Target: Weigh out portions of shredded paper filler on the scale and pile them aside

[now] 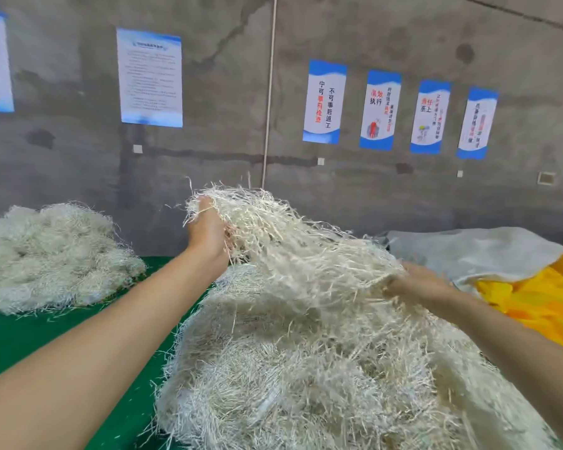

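A big clump of cream shredded paper filler (293,241) is held up between both hands. My left hand (208,232) grips its upper left end, raised high. My right hand (416,282) grips its lower right edge, fingers partly buried in the strands. Below them lies a large heap of the same filler (306,368) on the green table (46,336). A separate pile of filler (52,254) sits at the far left of the table. No scale shows in this view.
A grey sack (488,251) lies at the right with bright yellow material (540,303) spilling from it. A grey concrete wall (225,108) with several blue-and-white posters stands close behind the table.
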Demonstrator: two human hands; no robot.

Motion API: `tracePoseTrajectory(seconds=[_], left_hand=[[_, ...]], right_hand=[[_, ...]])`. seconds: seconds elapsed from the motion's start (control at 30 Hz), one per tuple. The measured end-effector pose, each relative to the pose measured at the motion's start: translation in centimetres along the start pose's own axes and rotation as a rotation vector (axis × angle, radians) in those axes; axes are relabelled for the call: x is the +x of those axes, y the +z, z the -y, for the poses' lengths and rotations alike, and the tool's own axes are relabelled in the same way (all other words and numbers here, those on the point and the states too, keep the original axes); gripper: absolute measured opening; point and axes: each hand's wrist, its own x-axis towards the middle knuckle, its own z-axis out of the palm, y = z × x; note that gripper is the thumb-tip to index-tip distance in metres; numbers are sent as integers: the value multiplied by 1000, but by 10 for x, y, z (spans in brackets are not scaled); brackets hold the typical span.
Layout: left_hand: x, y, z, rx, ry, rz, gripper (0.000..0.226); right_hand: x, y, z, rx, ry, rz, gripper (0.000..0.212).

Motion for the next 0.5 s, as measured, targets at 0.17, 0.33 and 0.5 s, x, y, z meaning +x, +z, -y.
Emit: tracePoseTrajectory(seconds=[0.17,0.33,0.5], left_hand=[[-20,23,-5,-35,10,169,47],[-50,54,-13,-58,-12,404,52],[-49,44,-42,-86,92,249,45]], right_hand=[[-12,11,72,95,-311,143,88],[-28,85,131,7,-507,426,105],[-20,139,92,-187,-475,237,54]])
